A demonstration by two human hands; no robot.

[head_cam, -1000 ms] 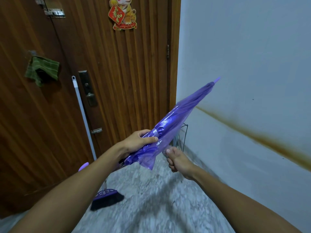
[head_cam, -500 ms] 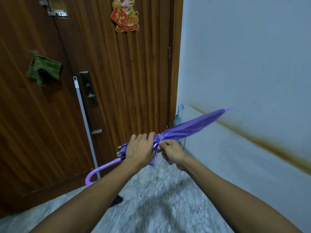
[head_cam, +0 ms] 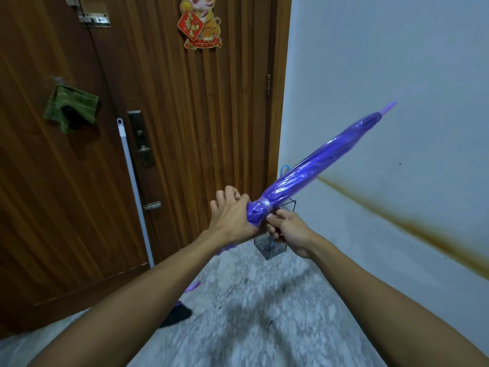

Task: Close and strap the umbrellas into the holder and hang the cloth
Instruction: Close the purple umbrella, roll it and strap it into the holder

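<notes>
Umbrella [head_cam: 315, 169]: a purple one, folded shut, is held in the air before the white wall [head_cam: 397, 75], slanted with its tip raised toward the upper right; a strap with a white snap is wrapped round its lower end.
Left hand [head_cam: 232, 215]: curled round the umbrella's lower end, just left of the strap, with the back of the hand turned to the camera.
Right hand [head_cam: 288, 231]: clenched just under the strapped end, thumb touching the purple fabric; what else is pinched cannot be told.
Holder [head_cam: 275, 247]: a wire stand is set on the floor in the corner where door and wall meet, partly hidden by the hands; a blue umbrella [head_cam: 284, 169] is seen standing in it.
Cloth [head_cam: 71, 108]: a green one is hung on the wooden door [head_cam: 185, 115], toward its left edge.
Stick [head_cam: 133, 186]: a pale pole is leaned against the door beside the lock plate.
Sticker [head_cam: 201, 21]: a tiger picture is fixed near the door's top.
Floor [head_cam: 251, 313]: speckled grey stone, with a dark brush head [head_cam: 177, 315] lying by the left forearm.
</notes>
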